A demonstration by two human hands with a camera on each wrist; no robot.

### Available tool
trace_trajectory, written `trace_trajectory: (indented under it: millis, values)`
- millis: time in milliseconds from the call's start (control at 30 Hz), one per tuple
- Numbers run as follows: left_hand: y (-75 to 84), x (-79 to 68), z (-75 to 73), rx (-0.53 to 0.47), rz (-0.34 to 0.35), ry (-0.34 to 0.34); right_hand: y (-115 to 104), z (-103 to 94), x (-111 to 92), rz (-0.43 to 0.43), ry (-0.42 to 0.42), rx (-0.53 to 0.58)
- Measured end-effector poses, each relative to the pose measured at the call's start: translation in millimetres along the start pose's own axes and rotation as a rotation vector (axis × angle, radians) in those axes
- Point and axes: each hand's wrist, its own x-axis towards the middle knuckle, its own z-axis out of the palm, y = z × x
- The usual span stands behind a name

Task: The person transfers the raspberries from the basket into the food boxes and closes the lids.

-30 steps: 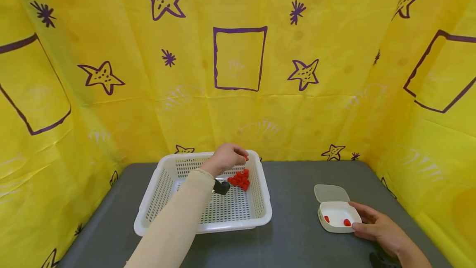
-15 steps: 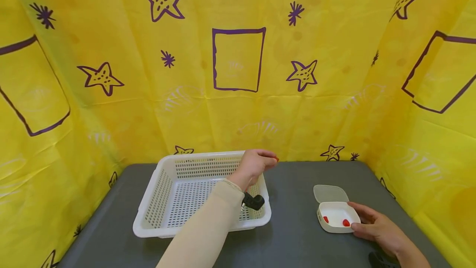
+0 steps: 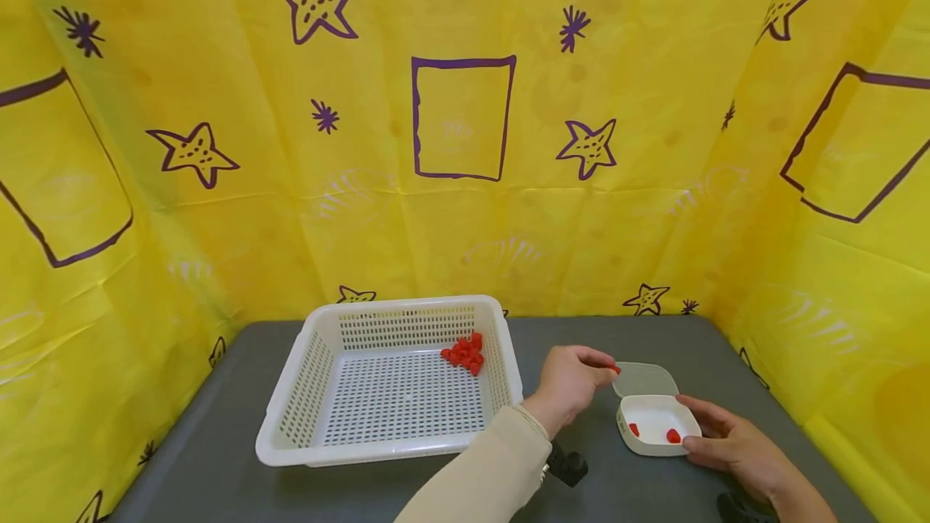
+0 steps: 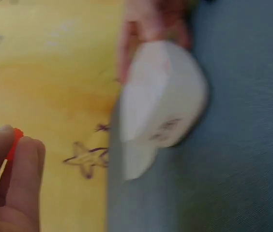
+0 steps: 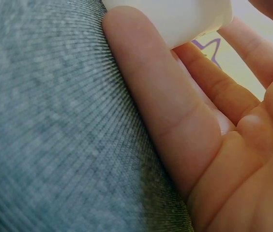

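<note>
My left hand (image 3: 570,384) pinches a small red piece (image 4: 16,140) between thumb and fingertips. It is above the table, just left of a small white box (image 3: 625,428) with its lid (image 3: 645,379) folded open at the back. Two red pieces lie inside the box, one at the left and one at the right (image 3: 673,436). My right hand (image 3: 741,446) holds the box's right end, thumb at the front and fingers behind. In the right wrist view the thumb (image 5: 160,92) lies along the white wall. The box is blurred in the left wrist view.
A white slotted basket (image 3: 388,449) stands on the dark grey table (image 3: 581,499) to the left, with a cluster of red pieces (image 3: 465,353) in its back right corner. Yellow cloth (image 3: 465,248) with drawn stars hangs behind and at both sides.
From over the basket, my left hand has moved right and toward me with the red piece, and is now near the box. My right hand stays on the box.
</note>
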Motion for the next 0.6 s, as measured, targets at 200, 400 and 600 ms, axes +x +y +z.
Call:
trace_trajectory:
  millis: [200,400,600]
  values:
    - [-25.4,-10.8,23.9,0.107,0.034,0.007,1.1,1.6,2.1,-0.008,-0.017,-0.013]
    - [-40.1,-11.4,35.2,0.175,0.052,-0.003,3.2,-1.7,1.2,-0.008,-0.011,-0.005]
    - [-51.6,-8.3,42.3,0.231,0.041,0.005,2.6,-3.2,0.4,-0.006,-0.002,-0.01]
